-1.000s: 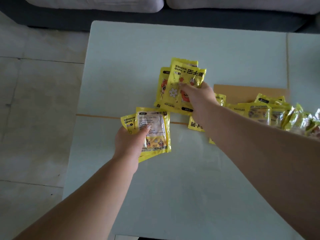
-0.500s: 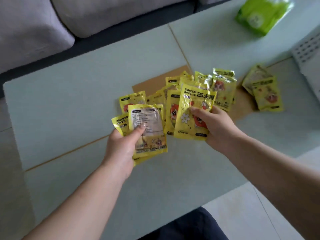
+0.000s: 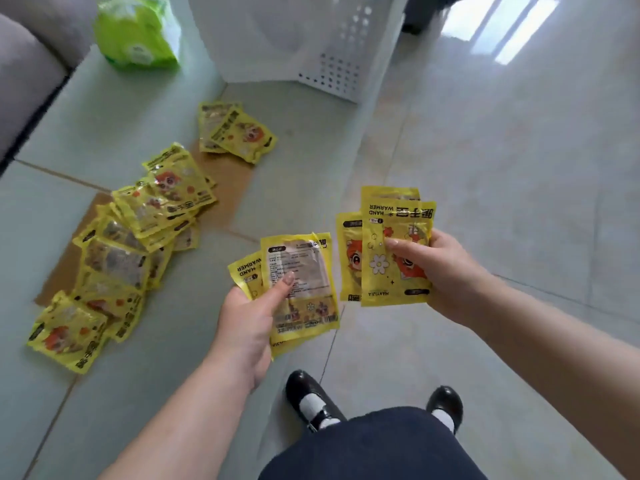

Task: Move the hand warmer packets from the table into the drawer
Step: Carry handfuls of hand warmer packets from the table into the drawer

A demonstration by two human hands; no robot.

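From the head view, my left hand (image 3: 247, 327) pinches a small fan of hand warmer packets (image 3: 299, 285), thumb pressed on the printed back, long axis running away from me. My right hand (image 3: 446, 271) clamps another fan of packets (image 3: 391, 251) between thumb and fingers, upright the same way, already out past the table (image 3: 166, 341) edge over the floor tiles (image 3: 519, 168). No drawer shows that I can name; a white perforated bin (image 3: 332, 64) stands ahead at the table's far corner. Many loose packets (image 3: 138, 230) lie on the table to my left, a green pack (image 3: 136, 32) beyond. My shoes (image 3: 311, 396) are below; nothing blocks the way ahead.
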